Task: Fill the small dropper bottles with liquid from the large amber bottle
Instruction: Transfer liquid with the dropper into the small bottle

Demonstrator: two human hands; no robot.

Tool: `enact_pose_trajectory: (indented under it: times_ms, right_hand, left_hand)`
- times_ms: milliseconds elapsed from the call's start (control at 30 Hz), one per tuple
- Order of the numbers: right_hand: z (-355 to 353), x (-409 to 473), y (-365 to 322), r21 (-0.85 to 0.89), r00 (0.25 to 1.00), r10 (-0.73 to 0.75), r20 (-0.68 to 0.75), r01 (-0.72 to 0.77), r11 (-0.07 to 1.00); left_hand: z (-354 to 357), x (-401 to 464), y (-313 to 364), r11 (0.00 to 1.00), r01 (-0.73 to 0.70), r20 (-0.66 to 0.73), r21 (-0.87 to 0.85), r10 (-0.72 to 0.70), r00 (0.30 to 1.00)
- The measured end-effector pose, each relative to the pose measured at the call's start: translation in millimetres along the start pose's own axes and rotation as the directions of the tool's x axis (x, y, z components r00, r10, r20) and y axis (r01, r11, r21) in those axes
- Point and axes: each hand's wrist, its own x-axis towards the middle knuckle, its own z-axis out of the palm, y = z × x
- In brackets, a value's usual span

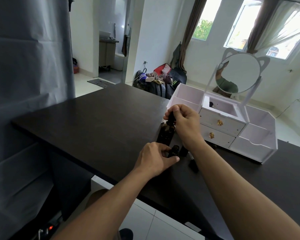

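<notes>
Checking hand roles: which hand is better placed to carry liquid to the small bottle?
Right hand: it already pinches the dropper in the large amber bottle; left hand holds the small bottle.

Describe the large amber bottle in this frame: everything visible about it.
The large amber bottle stands upright on the black table, just behind the small dropper bottle gripped by the left hand. Dark brown, glossy, glass-like. The right hand pinches a black dropper at its neck. Liquid level cannot be told.
</notes>
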Motion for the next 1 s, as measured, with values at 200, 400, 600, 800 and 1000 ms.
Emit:
enact_pose_trajectory:
  times_ms: [200, 400, 600, 800, 1000]
  right_hand:
    - [-0.3, -0.7, 0.4, -0.005, 1.0, -0.01, 0.006, 0.01, 1.0]
    - [-0.4, 0.0, 2.2, -0.044, 1.0, -0.028, 0.006, 0.028, 0.999]
    - [-1.7, -0.3, 3.7, -0.057, 1.0, -0.029, 0.002, 0.029, 0.998]
    - [-1.5, -1.4, 3.8, -0.059, 0.999, -0.035, 0.008, 0.035, 0.998]
    - [-1.4, -1.9, 3.7, -0.061, 0.999, -0.039, 0.014, 0.04, 0.997]
  left_hand:
    - [0.9, 0.3, -0.8, 1.0, 0.002, 0.002, 0.014, -0.002, 1.0]
    - [0.3, -0.1, -0.1, 1.0, 0.002, -0.001, 0.009, -0.002, 1.0]
    - [-0.5, 0.0, 0.3, 1.0, 0.006, 0.0, -0.001, -0.006, 1.0]
    - [0.3, 0.4, -0.6, 1.0, 0.01, -0.005, -0.006, -0.01, 1.0]
    - [1.7, 1.5, -1.6, 1.0, 0.013, 0.0, -0.003, -0.013, 1.0]
